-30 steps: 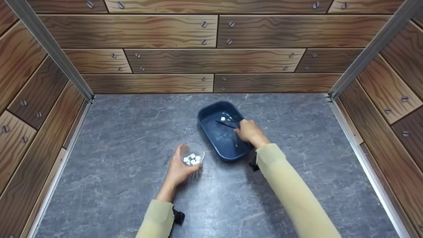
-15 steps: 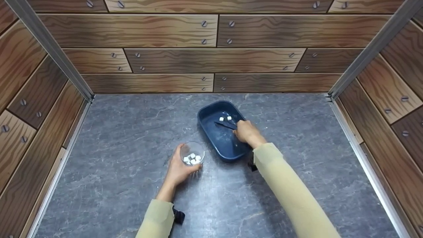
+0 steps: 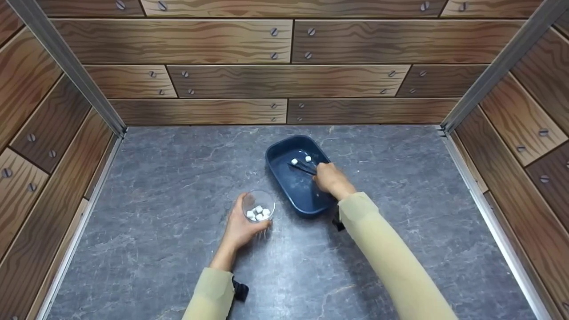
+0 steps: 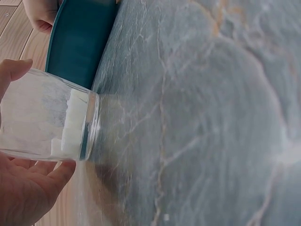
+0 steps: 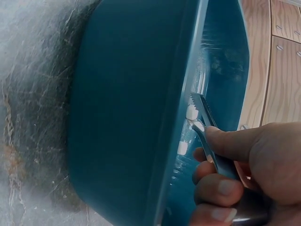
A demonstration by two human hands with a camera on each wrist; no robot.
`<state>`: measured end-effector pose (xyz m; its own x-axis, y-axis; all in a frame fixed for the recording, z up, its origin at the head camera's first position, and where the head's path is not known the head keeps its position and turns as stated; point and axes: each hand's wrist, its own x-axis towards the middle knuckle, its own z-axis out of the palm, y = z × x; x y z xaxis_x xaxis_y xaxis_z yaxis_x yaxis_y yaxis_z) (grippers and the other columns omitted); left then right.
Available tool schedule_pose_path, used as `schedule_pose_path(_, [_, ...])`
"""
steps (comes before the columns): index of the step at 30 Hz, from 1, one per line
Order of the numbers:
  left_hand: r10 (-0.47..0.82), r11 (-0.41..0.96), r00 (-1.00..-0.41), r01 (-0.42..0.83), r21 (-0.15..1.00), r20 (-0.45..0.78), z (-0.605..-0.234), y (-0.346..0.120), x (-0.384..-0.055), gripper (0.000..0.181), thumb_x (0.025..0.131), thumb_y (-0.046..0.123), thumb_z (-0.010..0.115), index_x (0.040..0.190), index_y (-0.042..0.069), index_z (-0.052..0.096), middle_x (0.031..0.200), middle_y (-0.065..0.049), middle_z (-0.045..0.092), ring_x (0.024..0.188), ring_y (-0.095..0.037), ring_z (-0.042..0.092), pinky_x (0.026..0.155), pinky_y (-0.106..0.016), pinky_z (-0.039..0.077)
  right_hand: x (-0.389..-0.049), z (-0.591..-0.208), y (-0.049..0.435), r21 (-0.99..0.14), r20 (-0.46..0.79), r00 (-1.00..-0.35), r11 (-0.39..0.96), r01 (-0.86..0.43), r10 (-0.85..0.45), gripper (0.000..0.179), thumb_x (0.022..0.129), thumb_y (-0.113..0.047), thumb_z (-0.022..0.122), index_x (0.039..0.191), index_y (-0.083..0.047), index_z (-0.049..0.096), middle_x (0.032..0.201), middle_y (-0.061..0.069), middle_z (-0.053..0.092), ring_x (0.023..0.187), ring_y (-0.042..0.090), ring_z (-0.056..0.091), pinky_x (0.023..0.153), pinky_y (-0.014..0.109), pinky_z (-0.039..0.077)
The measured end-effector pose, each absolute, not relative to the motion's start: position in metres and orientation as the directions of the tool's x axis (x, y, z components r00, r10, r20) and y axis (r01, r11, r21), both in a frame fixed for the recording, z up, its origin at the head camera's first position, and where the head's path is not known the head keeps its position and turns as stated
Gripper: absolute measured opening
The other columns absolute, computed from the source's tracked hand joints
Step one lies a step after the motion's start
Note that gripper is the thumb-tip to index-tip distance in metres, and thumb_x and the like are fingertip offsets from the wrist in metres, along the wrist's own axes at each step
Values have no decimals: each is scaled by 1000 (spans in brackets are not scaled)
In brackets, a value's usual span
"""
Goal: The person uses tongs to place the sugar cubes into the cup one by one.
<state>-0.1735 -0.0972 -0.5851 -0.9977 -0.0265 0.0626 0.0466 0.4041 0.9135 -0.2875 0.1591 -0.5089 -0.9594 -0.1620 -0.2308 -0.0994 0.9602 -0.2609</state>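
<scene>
My left hand (image 3: 242, 229) is wrapped round a clear glass (image 3: 257, 198), which holds several small white cubes (image 3: 259, 216). In the left wrist view the cubes lie at the bottom of the glass (image 4: 33, 117), whose base is close to the table. My right hand (image 3: 331, 180) grips dark tongs (image 3: 306, 168) over a blue plastic tub (image 3: 306, 193). In the right wrist view the serrated tips of the tongs (image 5: 210, 117) stand on either side of one white cube (image 5: 192, 113). A second cube (image 5: 182, 148) lies apart from them in the tub.
The tub stands at the middle of a grey marbled tabletop (image 3: 178, 178), to the right of the glass and farther back. Wood-print panels (image 3: 226, 80) enclose the back and both sides, with metal corner rails (image 3: 66, 62). Shiny wet-looking specks show inside the tub.
My right hand has shifted slightly left with the tongs, whose tips now flank the left cube. That cube has moved a little left, apart from the other. My left hand and the glass are still.
</scene>
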Motion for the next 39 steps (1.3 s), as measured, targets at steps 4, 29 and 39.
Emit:
schedule_pose_path(4, [-28, 407, -998, 42, 912, 58, -585, -97, -174, 99, 62, 23, 89, 143, -1, 38, 134, -25, 52, 120, -37, 52, 101, -48, 42, -288, -510, 158, -255, -222, -960, 961, -110, -169, 25, 96, -17, 60, 101, 6, 67, 104, 28, 66, 90, 37, 65, 78, 51, 54])
schedule_pose_path(29, [-28, 380, -996, 72, 922, 90, -587, -96, -176, 97, 59, 20, 91, 140, -1, 41, 131, -22, 56, 117, -35, 55, 101, -47, 43, -287, -506, 160, -273, -243, -958, 958, -86, -156, 20, 95, -14, 57, 95, 1, 70, 98, 23, 67, 84, 32, 63, 75, 49, 54])
schedule_pose_path(39, [-35, 400, -996, 65, 914, 85, -587, -97, -175, 96, 59, 20, 90, 140, 0, 41, 130, -22, 56, 115, -35, 55, 99, -48, 44, -283, -499, 164, -270, -244, -951, 955, -122, -191, 22, 94, -15, 60, 98, 7, 66, 100, 25, 66, 86, 33, 63, 78, 49, 53])
